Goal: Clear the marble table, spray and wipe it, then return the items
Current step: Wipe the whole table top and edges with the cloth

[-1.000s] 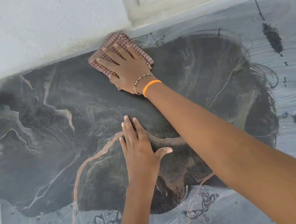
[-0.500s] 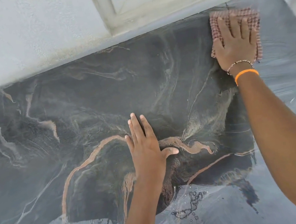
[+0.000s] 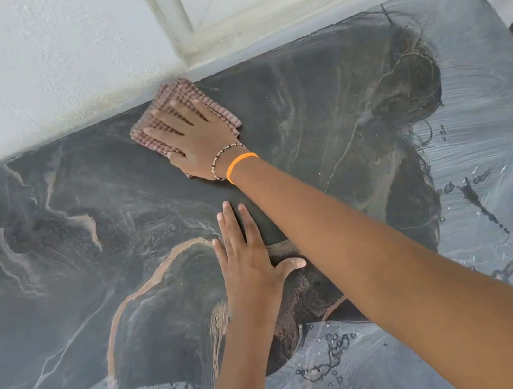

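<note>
While your left hand [image 3: 248,262] is resting flat and spread on the tabletop [image 3: 58,257], your right hand [image 3: 196,136], fingers splayed, is pressing the cloth [image 3: 182,94] at the far edge mid-table, back from the right corner (wet streaks are lingering near you).

Marble table [image 3: 69,222]: dark polished stone with tan and white veins, matt-dark where wiped, grey filmy streaks and beaded droplets [image 3: 323,361] along near and right edges. Cloth [image 3: 165,108]: woven checked fabric, ribbed waffle texture, reddish-brown. Wall [image 3: 29,61]: rough white plaster; window frame [image 3: 222,16]: painted white, smooth, slightly scuffed.
</note>
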A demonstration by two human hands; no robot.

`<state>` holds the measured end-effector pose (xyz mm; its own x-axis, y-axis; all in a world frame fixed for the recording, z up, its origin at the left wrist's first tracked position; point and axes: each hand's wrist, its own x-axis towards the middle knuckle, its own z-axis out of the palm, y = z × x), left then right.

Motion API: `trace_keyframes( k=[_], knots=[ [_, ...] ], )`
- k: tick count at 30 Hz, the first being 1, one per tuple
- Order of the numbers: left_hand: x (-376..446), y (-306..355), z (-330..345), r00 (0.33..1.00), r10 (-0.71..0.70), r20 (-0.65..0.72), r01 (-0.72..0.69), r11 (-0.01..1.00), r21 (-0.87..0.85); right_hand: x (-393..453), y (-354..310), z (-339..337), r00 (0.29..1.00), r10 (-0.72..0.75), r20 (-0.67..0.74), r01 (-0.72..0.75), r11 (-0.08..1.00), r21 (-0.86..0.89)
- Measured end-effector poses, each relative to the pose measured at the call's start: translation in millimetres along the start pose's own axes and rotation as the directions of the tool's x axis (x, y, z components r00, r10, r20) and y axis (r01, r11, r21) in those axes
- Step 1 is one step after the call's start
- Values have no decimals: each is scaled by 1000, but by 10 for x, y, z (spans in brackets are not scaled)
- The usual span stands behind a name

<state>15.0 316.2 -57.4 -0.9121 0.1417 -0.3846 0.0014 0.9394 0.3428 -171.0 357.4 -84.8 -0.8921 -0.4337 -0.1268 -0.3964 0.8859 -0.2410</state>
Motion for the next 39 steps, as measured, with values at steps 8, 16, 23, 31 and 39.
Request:
trace_keyframes(
  k=[8, 16, 23, 31, 39],
  knots=[
    [-69, 260, 104, 997, 67, 41, -67, 998, -4, -679, 1534, -250, 895, 416, -163, -408, 909, 82],
    [-52, 287, 162, 998, 35, 49, -38, 997, 61, -1630, 2368, -292, 578, 798, -173, -770, 603, 208],
    [-71, 264, 176, 997, 71, 5, -71, 996, 56, -1371, 1250, -32, 743, 645, -181, -631, 764, 133],
    [-552, -46, 206, 997, 67, -26, -65, 996, 58, -1411, 96, 241, 997, 69, -28, -70, 997, -18],
    [-669, -107, 285, 992, 100, 83, -107, 990, 93, -2454, 1300, 81, 818, 557, -147, -558, 829, 36]
  ],
)
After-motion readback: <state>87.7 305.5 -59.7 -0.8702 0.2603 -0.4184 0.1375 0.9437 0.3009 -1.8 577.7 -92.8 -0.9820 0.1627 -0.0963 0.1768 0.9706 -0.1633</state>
